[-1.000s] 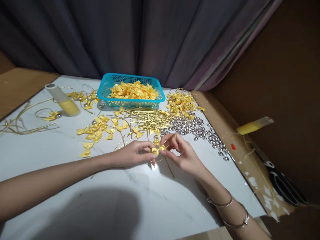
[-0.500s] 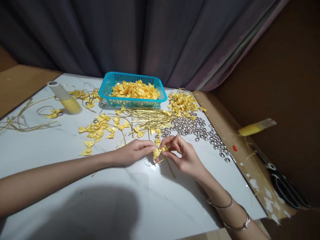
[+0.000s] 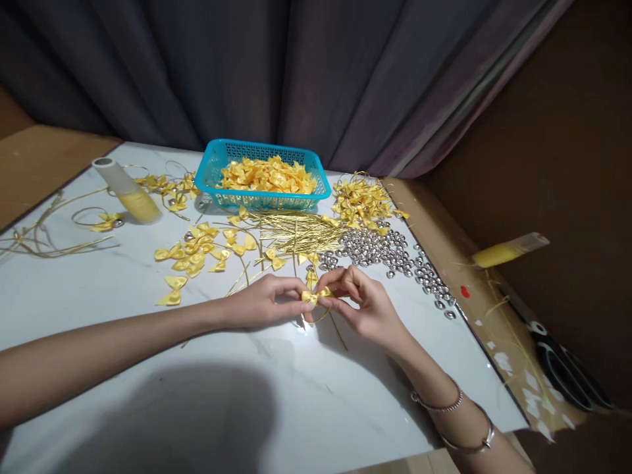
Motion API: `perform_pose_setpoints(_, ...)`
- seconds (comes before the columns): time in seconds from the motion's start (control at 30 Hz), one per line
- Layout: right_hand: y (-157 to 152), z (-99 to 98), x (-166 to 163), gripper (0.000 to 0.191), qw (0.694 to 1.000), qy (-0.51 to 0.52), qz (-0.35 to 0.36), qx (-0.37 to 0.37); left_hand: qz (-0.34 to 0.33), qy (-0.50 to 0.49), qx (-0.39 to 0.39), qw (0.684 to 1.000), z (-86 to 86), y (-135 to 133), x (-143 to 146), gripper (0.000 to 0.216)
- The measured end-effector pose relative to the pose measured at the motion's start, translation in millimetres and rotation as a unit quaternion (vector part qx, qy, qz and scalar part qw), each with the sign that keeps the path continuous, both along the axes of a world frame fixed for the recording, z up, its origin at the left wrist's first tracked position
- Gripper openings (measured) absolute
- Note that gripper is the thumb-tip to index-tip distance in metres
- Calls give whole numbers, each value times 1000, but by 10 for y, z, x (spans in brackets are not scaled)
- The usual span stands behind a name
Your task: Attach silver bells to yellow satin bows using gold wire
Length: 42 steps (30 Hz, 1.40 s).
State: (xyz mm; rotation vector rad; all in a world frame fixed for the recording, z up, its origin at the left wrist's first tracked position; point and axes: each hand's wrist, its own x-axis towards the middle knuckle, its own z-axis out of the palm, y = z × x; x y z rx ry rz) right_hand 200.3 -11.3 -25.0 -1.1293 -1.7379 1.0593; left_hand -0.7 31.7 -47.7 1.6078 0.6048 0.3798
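Note:
My left hand and my right hand meet over the white table, both pinching one small yellow ribbon bow. A thin gold wire runs down from the bow toward me across the tabletop. The fingers of both hands are closed around the bow from either side. Two bracelets sit on my right wrist.
A blue basket full of yellow bows stands at the back. Loose bows, a bundle of gold wires, silver beads and wired bows lie behind my hands. A glue bottle lies left; scissors lie right.
Both hands stay together on the bow, fingers shifting slightly; the bow was lifted a little and is now tucked tighter between the fingertips.

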Motion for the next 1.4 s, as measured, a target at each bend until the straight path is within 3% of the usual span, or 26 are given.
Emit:
perform_pose_setpoints(0.37, 2, 7, 8, 41, 998, 35, 16, -51, -2, -3, -2, 1000, 11, 4, -3, 21)
perform_pose_setpoints(0.77, -15, 10, 11, 39, 1000, -7, 0, -12, 13, -11, 12, 1000, 4, 12, 9, 19)
perform_pose_setpoints(1.07, -25, 2, 4, 38, 1000, -12, -2, -16, 4, 8, 61, 998, 12, 20, -7, 24)
perform_pose_setpoints(1.4, -17, 5, 3, 38, 999, 1, 8, -33, 15, 18, 65, 998, 13, 13, 5, 23)
